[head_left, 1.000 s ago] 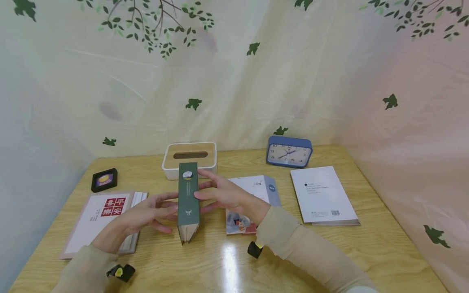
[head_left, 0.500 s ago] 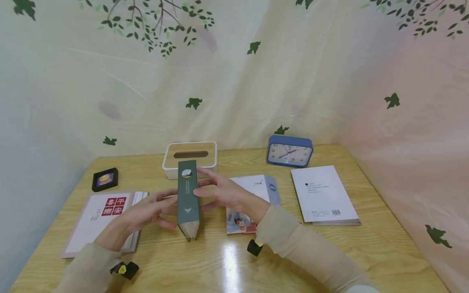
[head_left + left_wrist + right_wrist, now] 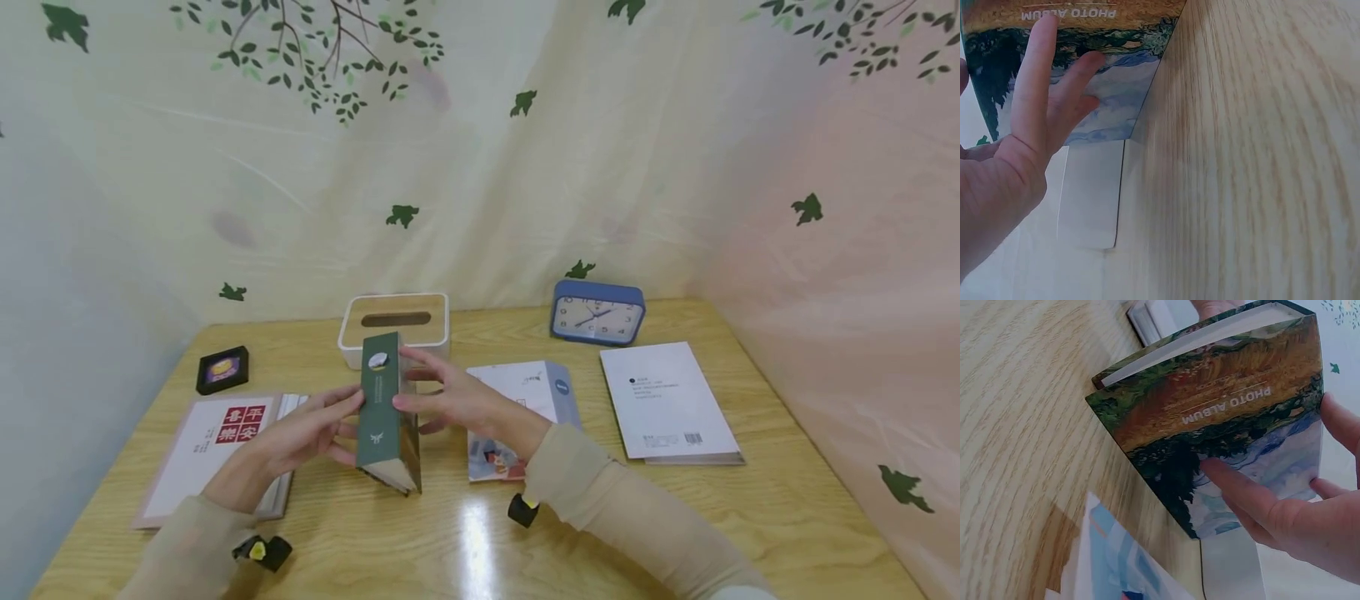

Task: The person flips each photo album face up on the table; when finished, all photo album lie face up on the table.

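Observation:
A thick photo album (image 3: 381,400) with a green spine and a painted landscape cover stands spine up between my two hands, tilted to the left. My left hand (image 3: 307,429) lies at its left side, thumb by the spine; in the left wrist view, extended fingers (image 3: 1032,87) spread over the painted cover. From the right, my right hand (image 3: 461,400) touches it, thumb on the spine and the other fingers along the right cover. In the right wrist view, one straight finger (image 3: 1241,490) reaches across that cover, below the words PHOTO ALBUM.
Behind the album stands a tissue box (image 3: 393,319). A white book (image 3: 198,446) with red characters and a small black frame (image 3: 222,369) lie left. To the right are an illustrated book (image 3: 517,387), a white book (image 3: 667,404) and a blue clock (image 3: 597,313).
The album has tipped to the left, its spine leaning over so that more of its right cover shows. My left hand has come slightly right, closer against it.

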`<state>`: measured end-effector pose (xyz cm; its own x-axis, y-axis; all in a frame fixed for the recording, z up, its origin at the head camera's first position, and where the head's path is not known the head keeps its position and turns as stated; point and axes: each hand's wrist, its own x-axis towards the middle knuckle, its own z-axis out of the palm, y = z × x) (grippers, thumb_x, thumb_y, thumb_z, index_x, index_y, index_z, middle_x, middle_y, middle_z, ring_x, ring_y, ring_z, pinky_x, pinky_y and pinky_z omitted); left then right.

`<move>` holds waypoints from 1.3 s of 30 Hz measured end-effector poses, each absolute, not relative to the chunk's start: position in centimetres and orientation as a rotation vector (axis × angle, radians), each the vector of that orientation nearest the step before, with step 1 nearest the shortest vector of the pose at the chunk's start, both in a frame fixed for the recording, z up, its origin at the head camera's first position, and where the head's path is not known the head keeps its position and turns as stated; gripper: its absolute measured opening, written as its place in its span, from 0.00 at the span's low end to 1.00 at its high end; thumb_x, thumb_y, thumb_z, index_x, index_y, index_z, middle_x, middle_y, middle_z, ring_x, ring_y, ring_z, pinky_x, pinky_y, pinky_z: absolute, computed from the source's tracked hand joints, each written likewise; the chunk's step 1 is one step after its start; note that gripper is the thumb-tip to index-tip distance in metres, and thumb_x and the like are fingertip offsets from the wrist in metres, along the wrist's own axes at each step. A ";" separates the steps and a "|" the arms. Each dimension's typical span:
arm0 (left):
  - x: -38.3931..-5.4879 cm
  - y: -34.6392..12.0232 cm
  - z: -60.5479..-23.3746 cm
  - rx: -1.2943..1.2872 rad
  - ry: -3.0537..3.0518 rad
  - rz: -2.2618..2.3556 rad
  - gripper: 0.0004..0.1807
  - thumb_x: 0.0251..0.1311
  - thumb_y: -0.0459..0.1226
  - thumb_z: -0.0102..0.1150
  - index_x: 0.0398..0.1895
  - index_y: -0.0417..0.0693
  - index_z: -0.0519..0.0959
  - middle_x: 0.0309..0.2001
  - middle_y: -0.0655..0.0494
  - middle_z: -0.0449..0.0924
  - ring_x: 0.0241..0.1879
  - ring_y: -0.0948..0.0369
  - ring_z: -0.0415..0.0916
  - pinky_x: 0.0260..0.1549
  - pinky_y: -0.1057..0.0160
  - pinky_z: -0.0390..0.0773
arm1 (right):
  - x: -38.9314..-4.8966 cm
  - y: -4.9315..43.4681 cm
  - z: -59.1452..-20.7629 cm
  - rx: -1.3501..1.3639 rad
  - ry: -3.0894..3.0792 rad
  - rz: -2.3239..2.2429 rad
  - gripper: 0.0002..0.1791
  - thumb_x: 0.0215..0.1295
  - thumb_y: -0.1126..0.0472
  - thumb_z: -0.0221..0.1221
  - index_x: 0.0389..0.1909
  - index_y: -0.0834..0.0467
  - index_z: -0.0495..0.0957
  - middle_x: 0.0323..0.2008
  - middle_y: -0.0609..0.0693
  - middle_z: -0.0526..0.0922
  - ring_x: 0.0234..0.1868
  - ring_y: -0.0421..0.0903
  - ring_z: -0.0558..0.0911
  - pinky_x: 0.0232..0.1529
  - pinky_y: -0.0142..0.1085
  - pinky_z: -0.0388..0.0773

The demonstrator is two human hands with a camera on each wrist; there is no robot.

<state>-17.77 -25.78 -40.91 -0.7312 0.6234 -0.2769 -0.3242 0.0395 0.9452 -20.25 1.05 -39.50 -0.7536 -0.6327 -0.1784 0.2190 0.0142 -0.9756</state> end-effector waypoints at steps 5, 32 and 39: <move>-17.7 -25.6 -41.0 0.307 1.606 1.792 0.37 0.82 0.45 0.38 0.77 0.27 0.41 0.48 0.48 0.84 0.46 0.54 0.85 0.45 0.49 0.85 | -20.3 1.0 -40.5 -0.458 1.724 -1.710 0.43 0.68 0.59 0.67 0.78 0.34 0.58 0.76 0.54 0.56 0.66 0.61 0.72 0.49 0.59 0.81; -17.4 -26.4 -41.2 0.291 1.596 1.837 0.34 0.81 0.41 0.41 0.75 0.27 0.45 0.48 0.47 0.85 0.46 0.53 0.85 0.45 0.47 0.85 | -20.3 0.4 -42.0 -0.416 1.750 -1.654 0.47 0.65 0.60 0.69 0.79 0.37 0.56 0.77 0.53 0.52 0.63 0.53 0.72 0.55 0.55 0.79; -17.3 -27.1 -41.4 0.290 1.589 1.845 0.30 0.81 0.40 0.41 0.75 0.29 0.49 0.50 0.46 0.84 0.47 0.53 0.84 0.46 0.49 0.85 | -20.7 0.2 -42.7 -0.433 1.796 -1.611 0.48 0.65 0.58 0.70 0.80 0.40 0.53 0.75 0.55 0.57 0.66 0.53 0.70 0.54 0.49 0.81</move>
<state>-17.29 -27.12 -41.38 -0.7467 0.6145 -0.2548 -0.3430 -0.0275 0.9389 -20.75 0.19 -42.68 -0.7155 -0.6481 -0.2610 0.1892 0.1799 -0.9653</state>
